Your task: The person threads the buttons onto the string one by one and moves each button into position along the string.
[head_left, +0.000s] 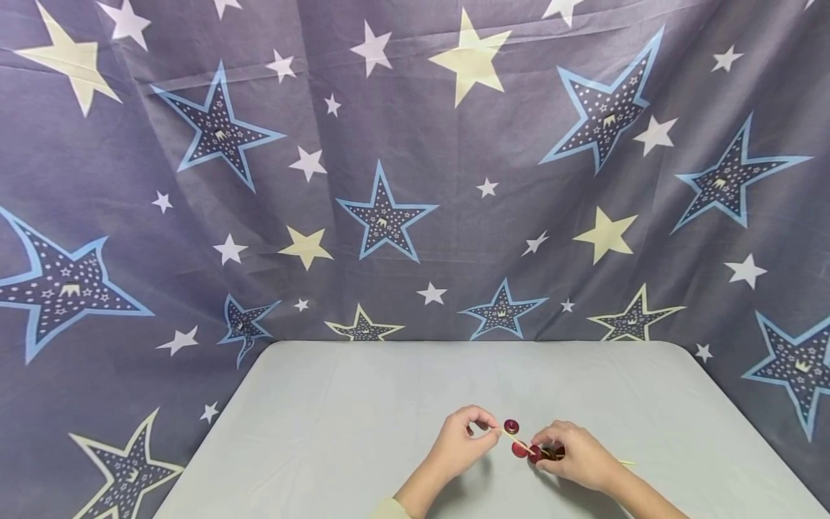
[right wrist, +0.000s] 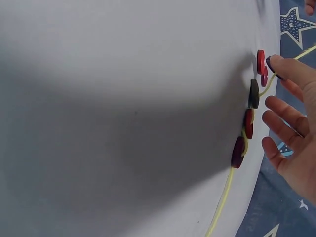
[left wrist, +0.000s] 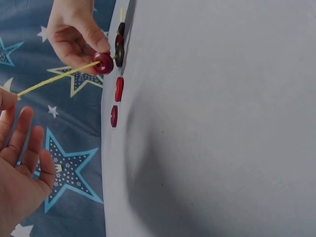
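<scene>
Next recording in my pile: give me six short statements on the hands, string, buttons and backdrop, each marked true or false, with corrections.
1. The left hand pinches the yellow string. True.
2. The right hand is empty. False: the right hand holds a dark red button.
3. A bright red button lies on the table. True.
4. The yellow string passes through no button. False: it runs through the dark red button.
5. A star-patterned cloth hangs behind the table. True.
6. All the buttons match in colour. False: the bright red button differs from the dark red button.
</scene>
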`<action>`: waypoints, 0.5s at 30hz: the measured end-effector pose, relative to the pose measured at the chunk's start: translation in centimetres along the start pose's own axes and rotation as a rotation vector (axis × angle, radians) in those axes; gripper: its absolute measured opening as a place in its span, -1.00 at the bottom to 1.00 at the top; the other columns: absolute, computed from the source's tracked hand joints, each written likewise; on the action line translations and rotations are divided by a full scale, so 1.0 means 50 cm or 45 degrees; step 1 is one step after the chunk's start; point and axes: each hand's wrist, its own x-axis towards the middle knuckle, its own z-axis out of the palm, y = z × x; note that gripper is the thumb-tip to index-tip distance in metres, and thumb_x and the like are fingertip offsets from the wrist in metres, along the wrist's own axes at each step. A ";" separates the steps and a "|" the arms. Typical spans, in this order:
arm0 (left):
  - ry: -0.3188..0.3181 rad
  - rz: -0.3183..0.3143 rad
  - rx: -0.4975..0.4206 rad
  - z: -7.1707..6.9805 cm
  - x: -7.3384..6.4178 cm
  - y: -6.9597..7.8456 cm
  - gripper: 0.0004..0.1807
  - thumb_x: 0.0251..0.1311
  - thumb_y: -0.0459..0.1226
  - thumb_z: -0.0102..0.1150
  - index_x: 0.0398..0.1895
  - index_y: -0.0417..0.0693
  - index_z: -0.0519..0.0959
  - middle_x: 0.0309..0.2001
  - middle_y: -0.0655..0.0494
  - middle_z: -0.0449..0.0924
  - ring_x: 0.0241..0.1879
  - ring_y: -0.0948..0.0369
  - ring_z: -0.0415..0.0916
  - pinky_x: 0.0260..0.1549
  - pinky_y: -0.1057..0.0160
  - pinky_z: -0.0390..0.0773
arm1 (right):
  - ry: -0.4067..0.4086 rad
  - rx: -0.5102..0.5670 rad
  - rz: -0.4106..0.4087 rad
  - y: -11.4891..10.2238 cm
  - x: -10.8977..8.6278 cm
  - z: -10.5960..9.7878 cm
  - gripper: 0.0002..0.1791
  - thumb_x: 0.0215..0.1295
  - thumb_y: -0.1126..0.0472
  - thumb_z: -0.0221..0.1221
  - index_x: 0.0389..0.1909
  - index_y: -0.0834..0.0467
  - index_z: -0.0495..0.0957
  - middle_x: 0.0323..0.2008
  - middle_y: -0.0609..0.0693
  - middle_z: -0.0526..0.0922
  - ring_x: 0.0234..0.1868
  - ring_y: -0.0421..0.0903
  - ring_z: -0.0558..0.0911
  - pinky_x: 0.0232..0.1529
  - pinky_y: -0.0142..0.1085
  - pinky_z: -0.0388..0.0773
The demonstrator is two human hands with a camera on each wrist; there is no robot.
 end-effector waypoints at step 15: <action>-0.017 0.046 -0.008 -0.003 0.002 -0.002 -0.94 0.03 -0.25 0.26 -0.44 -0.02 0.61 -0.39 0.13 0.64 -0.28 0.28 0.52 -0.34 0.40 0.40 | -0.020 -0.184 0.055 0.009 0.000 0.004 -0.74 -0.10 0.05 0.41 -0.34 -0.03 0.63 -0.39 -0.28 0.56 -0.37 -0.34 0.45 -0.38 -0.39 0.38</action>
